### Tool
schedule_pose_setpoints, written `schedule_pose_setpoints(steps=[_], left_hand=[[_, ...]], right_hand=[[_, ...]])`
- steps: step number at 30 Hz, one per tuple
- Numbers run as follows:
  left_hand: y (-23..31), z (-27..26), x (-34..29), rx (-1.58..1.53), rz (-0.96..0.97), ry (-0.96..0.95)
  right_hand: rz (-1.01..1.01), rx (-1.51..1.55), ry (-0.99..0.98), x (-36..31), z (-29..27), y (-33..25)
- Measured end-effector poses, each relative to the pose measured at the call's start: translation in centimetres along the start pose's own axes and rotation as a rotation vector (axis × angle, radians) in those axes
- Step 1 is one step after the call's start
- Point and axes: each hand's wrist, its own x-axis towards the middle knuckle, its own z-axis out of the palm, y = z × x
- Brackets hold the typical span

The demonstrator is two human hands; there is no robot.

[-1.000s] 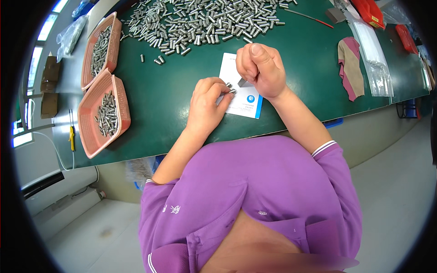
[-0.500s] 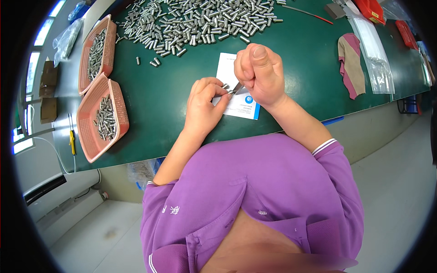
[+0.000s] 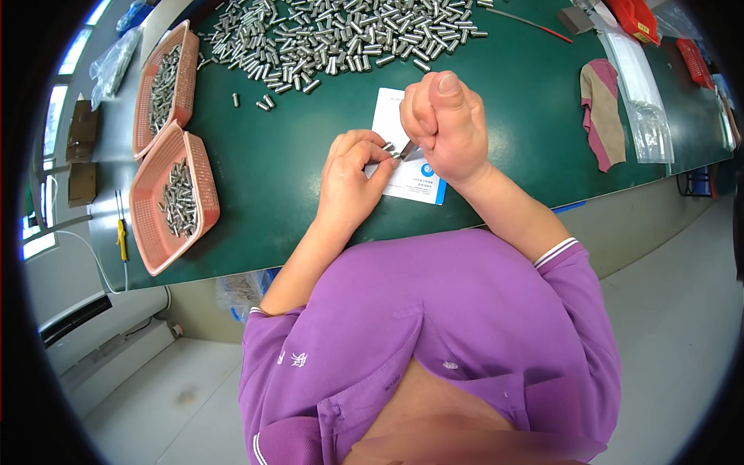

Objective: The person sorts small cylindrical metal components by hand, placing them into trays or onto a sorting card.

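Note:
Above a white and blue printed sheet (image 3: 385, 116), my left hand (image 3: 347, 177) pinches a small shiny metal cylinder (image 3: 389, 147) between thumb and fingers. My right hand (image 3: 448, 130) is closed in a fist, thumb on top, around a slim metal tool. Only a short flat length of the tool (image 3: 408, 150) shows below the fist, its tip meeting the work at my left fingertips. The tool's handle is hidden inside the fist, so its exact kind cannot be told. A large spread of similar metal cylinders (image 3: 341, 39) lies at the far side of the green table (image 3: 271, 178).
Two pink plastic baskets (image 3: 203, 174) holding metal parts stand on the left. Near them lies a yellow-handled tool (image 3: 122, 239). To the right are a beige and pink cloth (image 3: 602, 116), clear plastic bags (image 3: 647, 124), a red-tipped rod (image 3: 535, 25) and a red bin (image 3: 632, 19).
The view has shifted slightly. Both hands keep the same hold on the metal cylinder and the slim tool, with hardly any movement between them.

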Motion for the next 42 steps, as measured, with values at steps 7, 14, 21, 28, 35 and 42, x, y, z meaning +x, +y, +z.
schedule_pose_setpoints(steps=[7,14,21,28,35,42], left_hand=[[-0.3,0.0,0.3,-0.016,0.032,0.019],[0.1,-0.4,-0.4,-0.041,0.014,-0.02],[0.0,-0.4,-0.3,-0.066,0.039,-0.038],[0.0,-0.3,-0.2,-0.09,0.013,-0.035],[0.1,-0.2,-0.1,-0.1,0.016,-0.026],[0.5,-0.5,-0.2,-0.115,-0.008,-0.005]], right_hand=[[0.022,-0.093,0.018,1.0,0.0,0.9],[-0.04,0.008,-0.015,0.3,-1.0,0.3],[-0.057,0.073,-0.022,0.3,-1.2,0.7],[-0.076,0.113,-0.004,0.2,-1.2,0.6],[-0.058,0.024,-0.02,0.0,-1.0,0.6],[-0.003,-0.001,-0.027,-0.1,-0.3,1.0]])
